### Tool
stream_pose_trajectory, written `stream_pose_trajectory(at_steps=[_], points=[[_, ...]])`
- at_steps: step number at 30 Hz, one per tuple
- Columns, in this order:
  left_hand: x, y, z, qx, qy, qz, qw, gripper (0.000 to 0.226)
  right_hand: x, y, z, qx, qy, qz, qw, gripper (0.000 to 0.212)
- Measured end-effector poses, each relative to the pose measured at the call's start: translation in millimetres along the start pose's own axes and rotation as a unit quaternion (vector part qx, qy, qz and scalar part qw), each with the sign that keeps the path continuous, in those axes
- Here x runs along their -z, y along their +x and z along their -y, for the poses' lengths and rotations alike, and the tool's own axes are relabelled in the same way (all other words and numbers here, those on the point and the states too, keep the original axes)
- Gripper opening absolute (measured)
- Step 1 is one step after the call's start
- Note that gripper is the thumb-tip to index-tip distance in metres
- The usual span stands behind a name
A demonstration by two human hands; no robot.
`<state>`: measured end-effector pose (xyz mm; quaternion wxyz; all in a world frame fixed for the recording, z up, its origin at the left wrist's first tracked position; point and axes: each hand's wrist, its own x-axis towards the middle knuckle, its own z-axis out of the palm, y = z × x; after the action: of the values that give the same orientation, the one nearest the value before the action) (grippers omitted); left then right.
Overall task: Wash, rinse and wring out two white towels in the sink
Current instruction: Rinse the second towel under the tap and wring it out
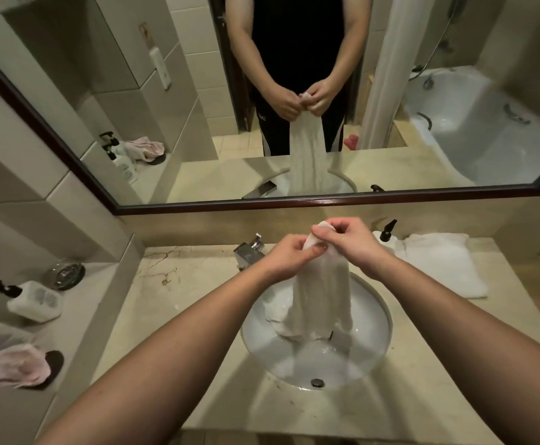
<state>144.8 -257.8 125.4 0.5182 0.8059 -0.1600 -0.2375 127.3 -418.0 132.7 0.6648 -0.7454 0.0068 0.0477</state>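
Currently left hand [289,255] and right hand [347,240] both pinch the wet towel [321,297] top, tail in sink [387,319]. Best to slide one grip lower, then twist over the basin.

Both hands' grip [318,247] pinches wet towel [321,297] top above sink [381,342].

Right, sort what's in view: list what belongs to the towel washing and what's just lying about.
Job:
wet towel, gripped by left hand and right hand
second towel on the counter
sink
tap

Lying about:
white pump bottle
pink cloth
soap dish
black pump dispenser
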Motion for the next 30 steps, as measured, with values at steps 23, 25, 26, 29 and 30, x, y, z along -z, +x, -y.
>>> stream_pose_trajectory(at_steps=[23, 25, 26, 29, 30], points=[[4.4, -2.8, -8.0, -0.014, -0.048, -0.449, 0.892, 0.041, 36.9, 1.4, -163.1, -0.132, -0.405, 0.168, 0.889, 0.018], [14.1, -6.6, -8.0, -0.015, -0.031, -0.457, 0.889, 0.042, 41.4, -0.5, -167.8, -0.16, -0.378, 0.149, 0.9, 0.029], [19.4, -8.4, -5.5, -0.011, -0.019, -0.458, 0.889, 0.043, 43.8, -1.9, -167.3, -0.175, -0.349, 0.136, 0.911, 0.032], [36.0, -12.8, 11.7, -0.002, 0.013, -0.454, 0.891, 0.043, 49.9, -3.8, -159.7, -0.189, -0.293, 0.084, 0.934, 0.035], [40.8, -14.0, 18.5, 0.002, 0.018, -0.454, 0.891, 0.042, 51.5, -3.6, -156.8, -0.188, -0.294, 0.072, 0.934, 0.034]])
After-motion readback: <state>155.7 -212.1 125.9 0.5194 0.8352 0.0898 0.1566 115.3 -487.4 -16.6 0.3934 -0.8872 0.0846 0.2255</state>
